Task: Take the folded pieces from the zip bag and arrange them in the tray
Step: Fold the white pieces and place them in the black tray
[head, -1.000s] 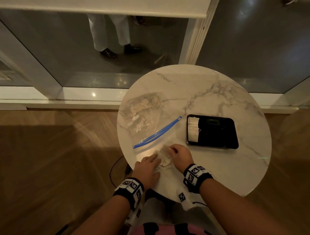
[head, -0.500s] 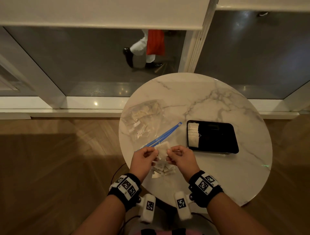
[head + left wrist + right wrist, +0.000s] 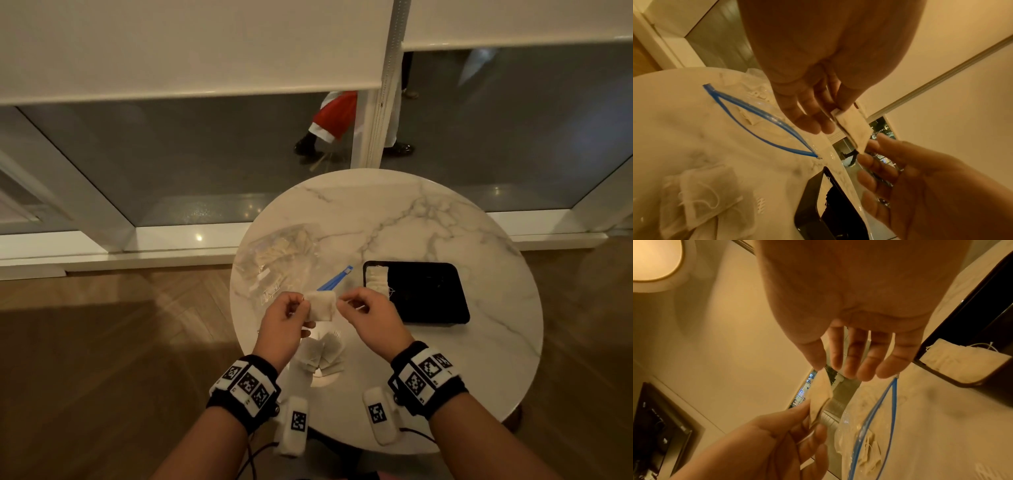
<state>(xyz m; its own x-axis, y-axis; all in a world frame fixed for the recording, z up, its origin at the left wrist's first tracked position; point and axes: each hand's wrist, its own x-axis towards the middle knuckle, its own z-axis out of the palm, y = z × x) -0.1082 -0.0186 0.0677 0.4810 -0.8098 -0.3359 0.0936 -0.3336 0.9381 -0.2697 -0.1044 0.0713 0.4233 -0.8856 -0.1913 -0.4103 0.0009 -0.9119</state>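
A folded pale piece [image 3: 320, 306] hangs above the table, held between both hands. My left hand [image 3: 301, 305] pinches its left edge, seen close as the folded piece [image 3: 851, 128] in the left wrist view. My right hand [image 3: 342, 303] pinches the opposite edge of the folded piece [image 3: 820, 392] with thumb and forefinger. The clear zip bag [image 3: 281, 263] lies open behind my hands, its blue seal [image 3: 756, 120] gaping, with more pieces inside. The black tray [image 3: 445, 294] sits to the right; a row of folded pieces [image 3: 376, 279] fills its left end.
A small pile of loose pieces [image 3: 322, 354] lies on the round marble table [image 3: 411, 219] below my hands, near the front edge. Behind the table is a glass wall with a white frame post [image 3: 370, 137]; a person's legs [image 3: 329, 123] pass outside.
Both hands left the pile on the table and rose with one folded piece, which they now hold between them above the bag's seal. The camera view tilted upward.
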